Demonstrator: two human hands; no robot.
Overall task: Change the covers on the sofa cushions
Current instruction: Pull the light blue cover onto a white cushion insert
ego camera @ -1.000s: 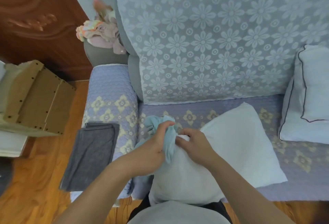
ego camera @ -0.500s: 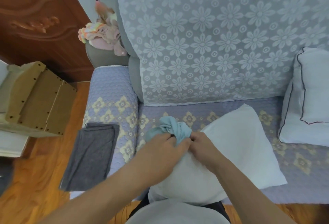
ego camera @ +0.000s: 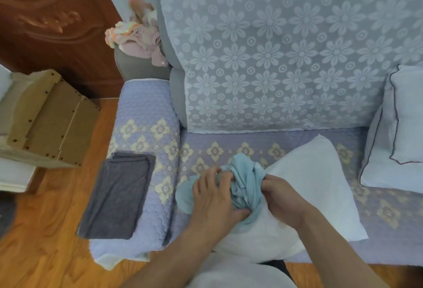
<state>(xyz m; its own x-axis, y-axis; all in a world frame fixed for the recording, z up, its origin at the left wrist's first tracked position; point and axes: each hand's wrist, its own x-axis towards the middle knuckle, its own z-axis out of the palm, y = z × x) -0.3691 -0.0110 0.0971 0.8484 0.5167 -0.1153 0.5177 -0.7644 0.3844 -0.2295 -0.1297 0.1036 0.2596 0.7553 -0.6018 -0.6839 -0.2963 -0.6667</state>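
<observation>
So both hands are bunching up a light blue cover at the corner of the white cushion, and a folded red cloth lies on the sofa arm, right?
Not quite: the folded cloth on the sofa arm is dark grey, not red, as the head view shows. The rest holds: the left hand and right hand are bunching the light blue cover at the corner of the white cushion.

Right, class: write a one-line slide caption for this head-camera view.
Both hands, left and right, bunch a light blue cover at the white cushion corner on the sofa.

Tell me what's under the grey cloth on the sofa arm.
The grey cloth lies on the quilted cover of the sofa arm. Whatever lies directly beneath the cloth is hidden.
</observation>
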